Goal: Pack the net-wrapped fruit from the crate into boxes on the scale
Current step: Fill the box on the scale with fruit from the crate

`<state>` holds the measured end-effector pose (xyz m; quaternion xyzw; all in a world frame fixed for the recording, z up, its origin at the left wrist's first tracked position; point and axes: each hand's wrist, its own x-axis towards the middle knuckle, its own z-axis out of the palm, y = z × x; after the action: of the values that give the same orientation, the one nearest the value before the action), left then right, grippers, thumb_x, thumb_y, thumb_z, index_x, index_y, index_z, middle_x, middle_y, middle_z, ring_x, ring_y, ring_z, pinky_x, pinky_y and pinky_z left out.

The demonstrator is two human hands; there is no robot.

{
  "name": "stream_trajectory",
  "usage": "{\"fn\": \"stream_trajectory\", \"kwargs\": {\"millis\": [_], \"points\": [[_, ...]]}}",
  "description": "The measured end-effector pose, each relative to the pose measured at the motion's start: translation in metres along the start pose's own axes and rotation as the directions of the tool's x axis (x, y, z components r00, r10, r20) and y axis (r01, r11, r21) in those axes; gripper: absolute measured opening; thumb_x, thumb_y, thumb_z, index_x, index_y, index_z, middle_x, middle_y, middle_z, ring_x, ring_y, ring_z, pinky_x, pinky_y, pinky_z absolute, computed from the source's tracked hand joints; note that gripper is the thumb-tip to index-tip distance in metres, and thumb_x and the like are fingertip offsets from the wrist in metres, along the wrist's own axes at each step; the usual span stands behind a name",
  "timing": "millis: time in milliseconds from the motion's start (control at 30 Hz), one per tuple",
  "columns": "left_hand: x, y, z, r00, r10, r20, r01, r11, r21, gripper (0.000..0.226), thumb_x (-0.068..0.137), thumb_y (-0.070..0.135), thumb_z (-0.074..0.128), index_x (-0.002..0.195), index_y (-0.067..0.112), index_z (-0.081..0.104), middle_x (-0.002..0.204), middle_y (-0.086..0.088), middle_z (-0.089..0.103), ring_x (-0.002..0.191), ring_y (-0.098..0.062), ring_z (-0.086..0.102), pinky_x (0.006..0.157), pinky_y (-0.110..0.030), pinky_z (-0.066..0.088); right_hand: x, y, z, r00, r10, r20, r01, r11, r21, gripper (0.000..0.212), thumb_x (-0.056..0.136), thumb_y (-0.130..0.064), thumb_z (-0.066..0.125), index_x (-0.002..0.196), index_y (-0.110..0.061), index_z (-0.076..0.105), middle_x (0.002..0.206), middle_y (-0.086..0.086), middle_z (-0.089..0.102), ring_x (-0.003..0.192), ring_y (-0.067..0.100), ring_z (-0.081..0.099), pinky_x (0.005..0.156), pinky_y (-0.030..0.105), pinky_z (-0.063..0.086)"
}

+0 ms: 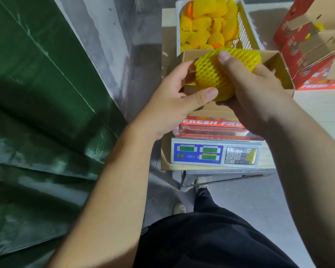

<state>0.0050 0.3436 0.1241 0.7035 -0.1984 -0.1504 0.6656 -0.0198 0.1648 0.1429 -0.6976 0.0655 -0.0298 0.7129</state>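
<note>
Scale nearest, readout blurred. Open box sits on it, contents mostly hidden. Above the box, left hand and right hand each wrap a grip round one net-wrapped fruit. Far crate well stocked; packing looks far from finished.

Bare forearms, black trousers, pale shoes

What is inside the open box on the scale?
The box interior is mostly covered by both hands gripping a net-wrapped fruit; its contents cannot be seen.
</note>
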Motion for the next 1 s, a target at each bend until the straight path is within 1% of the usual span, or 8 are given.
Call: {"fn": "stream_trajectory", "kwargs": {"millis": [133,300,467,600,733,833,933,1000], "points": [[0.008,-0.010,0.001,0.997,0.017,-0.072,-0.019,0.999,-0.038,0.052,0.095,0.017,0.076,0.142,0.013,0.055,0.128,-0.002,0.071,0.124,-0.022,0.067,0.103,-0.053,0.057,0.006,0.004,0.000,1.000,0.002,0.029,-0.002,1.000,0.017,0.047,0.095,-0.048,0.063,0.131,-0.018,0.063,0.118,0.007,0.073,0.102,0.023,0.071,0.073,0.036,0.055],[0.019,-0.025,-0.003,0.993,0.017,-0.116,-0.025,0.997,-0.070,0.049,0.097,0.018,0.072,0.143,0.015,0.054,0.134,-0.003,0.070,0.128,-0.022,0.065,0.109,-0.053,0.053,0.012,0.010,-0.008,0.992,0.006,0.123,-0.019,0.995,0.099,0.051,0.092,-0.036,0.068,0.138,-0.019,0.055,0.131,0.007,0.068,0.119,0.024,0.068,0.086,0.037,0.059],[0.032,-0.036,-0.003,0.988,-0.110,-0.110,0.095,0.986,-0.139,0.052,0.098,0.030,0.071,0.146,0.020,0.053,0.133,0.002,0.072,0.126,-0.018,0.067,0.103,-0.047,0.057,0.022,0.020,-0.016,0.997,-0.039,0.067,0.039,0.999,0.002,0.048,0.086,-0.027,0.079,0.128,-0.026,0.056,0.122,0.008,0.070,0.113,0.028,0.070,0.086,0.042,0.061],[0.051,-0.041,-0.004,0.944,-0.091,-0.316,0.087,0.996,-0.026,0.036,0.098,0.035,0.068,0.134,0.036,0.061,0.117,0.017,0.074,0.107,-0.007,0.072,0.086,-0.027,0.060,0.046,0.006,-0.034,0.997,-0.076,-0.031,0.076,0.997,0.004,0.049,0.086,-0.027,0.078,0.129,-0.023,0.057,0.119,0.006,0.072,0.110,0.028,0.072,0.082,0.045,0.062],[0.067,-0.049,-0.009,0.888,-0.063,-0.456,0.132,0.984,0.121,0.027,0.102,0.023,0.064,0.120,0.044,0.064,0.113,0.024,0.072,0.107,0.010,0.065,0.092,-0.018,0.049,0.119,-0.014,-0.062,0.975,-0.169,-0.143,0.122,0.949,-0.289,0.057,0.083,-0.032,0.083,0.131,-0.017,0.056,0.112,0.016,0.071,0.100,0.035,0.073,0.080,0.057,0.062],[0.079,-0.054,-0.009,0.864,-0.099,-0.493,0.194,0.970,0.144,0.028,0.102,0.021,0.065,0.121,0.041,0.064,0.113,0.028,0.067,0.105,0.018,0.060,0.085,-0.010,0.044,0.195,-0.026,-0.077,0.980,-0.157,-0.123,0.062,0.824,-0.563,0.076,0.085,-0.035,0.083,0.147,-0.012,0.045,0.133,0.016,0.062,0.115,0.033,0.066,0.095,0.055,0.056],[0.093,-0.060,-0.008,0.871,-0.180,-0.457,0.288,0.941,0.178,0.039,0.103,0.029,0.065,0.140,0.038,0.057,0.124,0.034,0.058,0.113,0.013,0.058,0.090,-0.015,0.042,0.243,-0.023,-0.088,0.999,-0.029,-0.032,-0.007,0.638,-0.770,0.093,0.089,-0.042,0.079,0.161,-0.016,0.026,0.159,0.019,0.036,0.140,0.037,0.046,0.113,0.051,0.044],[0.099,-0.064,-0.009,0.865,-0.241,-0.439,0.355,0.913,0.199,0.052,0.103,0.036,0.064,0.153,0.038,0.047,0.134,0.029,0.052,0.114,0.008,0.053,0.092,-0.021,0.040,0.251,-0.015,-0.095,0.999,0.006,-0.033,-0.031,0.535,-0.844,0.088,0.092,-0.046,0.073,0.161,-0.017,0.027,0.162,0.020,0.031,0.141,0.040,0.044,0.112,0.048,0.042]]}}
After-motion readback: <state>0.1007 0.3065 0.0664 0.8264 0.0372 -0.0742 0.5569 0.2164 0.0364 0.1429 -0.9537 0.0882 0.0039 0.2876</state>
